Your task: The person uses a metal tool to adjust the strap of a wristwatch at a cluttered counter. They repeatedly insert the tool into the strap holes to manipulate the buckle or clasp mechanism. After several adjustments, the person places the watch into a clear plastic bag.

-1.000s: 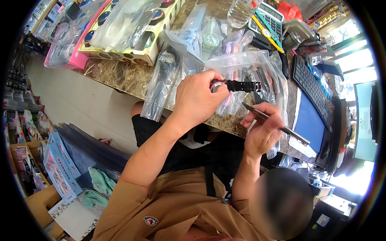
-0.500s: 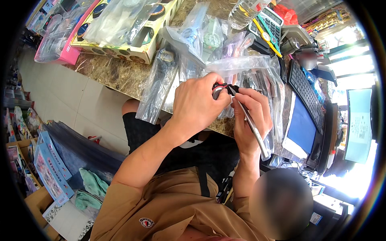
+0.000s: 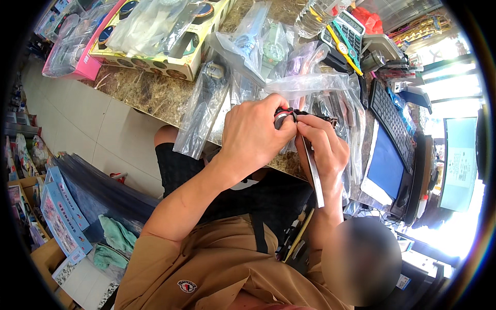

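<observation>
Over the table's front edge my left hand (image 3: pixel 254 133) is closed on a watch (image 3: pixel 280 120) with a black strap and a touch of red by its case. My fingers cover much of the watch. The black strap (image 3: pixel 316 117) reaches out to the right, above my right hand (image 3: pixel 326 144). That hand is closed around a long, flat, silver metal tool (image 3: pixel 313 173); its upper end meets the watch where the strap joins the case, and its broad end points down toward my wrist. Whether it is tweezers or a blade I cannot make out. Clear plastic bags (image 3: pixel 202 106) with watches lie just beyond.
A yellow box (image 3: pixel 181 61) of watches and a pink bin (image 3: pixel 77 66) stand at the far left. A water bottle (image 3: pixel 311 23), a calculator (image 3: pixel 351 25) and a yellow watch (image 3: pixel 342 47) lie at the back. To the right are a keyboard (image 3: pixel 391 120), a blue pad (image 3: pixel 388 163) and a monitor (image 3: pixel 460 163).
The silver tool has swung steeper, its broad end moving left and down. My right hand has turned with it, fingertips closer to the watch. My left hand has hardly moved.
</observation>
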A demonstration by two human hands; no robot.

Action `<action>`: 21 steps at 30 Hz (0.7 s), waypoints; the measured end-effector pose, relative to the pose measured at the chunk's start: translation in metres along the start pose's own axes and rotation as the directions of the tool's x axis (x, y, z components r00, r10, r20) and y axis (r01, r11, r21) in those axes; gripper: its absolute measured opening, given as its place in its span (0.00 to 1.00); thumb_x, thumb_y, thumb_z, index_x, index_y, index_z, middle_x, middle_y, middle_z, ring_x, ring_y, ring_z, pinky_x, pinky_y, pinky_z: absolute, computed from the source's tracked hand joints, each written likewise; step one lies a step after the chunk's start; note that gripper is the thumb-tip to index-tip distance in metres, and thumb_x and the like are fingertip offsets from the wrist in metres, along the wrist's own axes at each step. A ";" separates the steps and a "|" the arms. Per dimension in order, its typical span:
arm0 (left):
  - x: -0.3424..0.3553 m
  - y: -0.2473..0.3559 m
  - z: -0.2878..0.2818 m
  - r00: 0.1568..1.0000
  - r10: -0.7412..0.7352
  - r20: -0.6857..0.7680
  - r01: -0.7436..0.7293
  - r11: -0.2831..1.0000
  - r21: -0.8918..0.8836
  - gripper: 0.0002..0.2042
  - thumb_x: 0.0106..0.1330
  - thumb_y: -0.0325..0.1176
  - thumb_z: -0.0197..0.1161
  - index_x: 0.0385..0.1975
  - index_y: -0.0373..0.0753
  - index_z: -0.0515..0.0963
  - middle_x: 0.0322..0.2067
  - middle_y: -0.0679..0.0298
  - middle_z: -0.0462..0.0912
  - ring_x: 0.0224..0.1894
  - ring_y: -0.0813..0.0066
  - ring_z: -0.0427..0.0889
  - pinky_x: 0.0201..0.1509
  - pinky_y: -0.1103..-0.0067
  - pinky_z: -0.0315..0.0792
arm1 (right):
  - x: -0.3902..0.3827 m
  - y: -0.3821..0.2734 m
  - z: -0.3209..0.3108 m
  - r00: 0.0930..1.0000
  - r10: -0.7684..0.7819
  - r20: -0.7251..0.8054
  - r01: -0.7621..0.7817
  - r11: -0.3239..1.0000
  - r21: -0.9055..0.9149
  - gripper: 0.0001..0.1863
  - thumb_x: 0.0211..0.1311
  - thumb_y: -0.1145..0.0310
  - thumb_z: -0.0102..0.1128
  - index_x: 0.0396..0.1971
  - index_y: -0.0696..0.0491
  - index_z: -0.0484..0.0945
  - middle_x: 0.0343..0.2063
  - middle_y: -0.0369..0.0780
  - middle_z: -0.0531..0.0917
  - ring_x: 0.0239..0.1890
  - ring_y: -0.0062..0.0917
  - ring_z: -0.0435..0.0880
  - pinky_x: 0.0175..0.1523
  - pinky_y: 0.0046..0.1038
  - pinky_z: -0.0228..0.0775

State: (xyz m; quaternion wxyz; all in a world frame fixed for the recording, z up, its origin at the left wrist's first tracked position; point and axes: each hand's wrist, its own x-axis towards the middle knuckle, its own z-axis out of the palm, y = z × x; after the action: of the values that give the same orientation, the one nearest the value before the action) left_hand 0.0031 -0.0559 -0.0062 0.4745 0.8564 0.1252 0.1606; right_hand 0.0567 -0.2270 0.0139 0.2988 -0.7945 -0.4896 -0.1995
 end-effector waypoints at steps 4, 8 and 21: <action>0.000 0.000 0.000 1.000 0.015 -0.008 -0.015 1.000 0.002 0.11 0.63 0.37 0.70 0.40 0.38 0.85 0.29 0.49 0.88 0.33 0.45 0.89 0.37 0.61 0.81 | 0.001 -0.001 0.001 1.000 0.001 0.007 -0.001 1.000 -0.002 0.17 0.52 0.84 0.74 0.44 0.59 0.84 0.45 0.45 0.89 0.35 0.36 0.91 0.37 0.32 0.83; 0.000 -0.001 0.000 1.000 0.014 -0.003 -0.014 1.000 0.001 0.11 0.63 0.37 0.71 0.40 0.38 0.85 0.28 0.49 0.88 0.33 0.45 0.89 0.37 0.61 0.81 | 0.005 -0.002 0.000 1.000 0.021 0.010 -0.022 0.999 0.027 0.17 0.51 0.85 0.74 0.42 0.58 0.82 0.44 0.44 0.89 0.34 0.37 0.90 0.37 0.32 0.82; 0.000 -0.003 0.002 1.000 0.023 -0.001 -0.023 0.999 0.026 0.10 0.64 0.36 0.69 0.40 0.39 0.85 0.29 0.50 0.89 0.33 0.44 0.89 0.38 0.59 0.82 | 0.017 -0.002 -0.008 0.996 0.000 0.090 -0.005 0.998 0.063 0.14 0.51 0.84 0.72 0.37 0.57 0.80 0.42 0.42 0.89 0.31 0.38 0.88 0.35 0.32 0.80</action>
State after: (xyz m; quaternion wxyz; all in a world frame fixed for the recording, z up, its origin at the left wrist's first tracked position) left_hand 0.0037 -0.0557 -0.0098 0.4612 0.8639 0.1177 0.1648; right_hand 0.0623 -0.2206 0.0302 0.3015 -0.7935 -0.5076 -0.1476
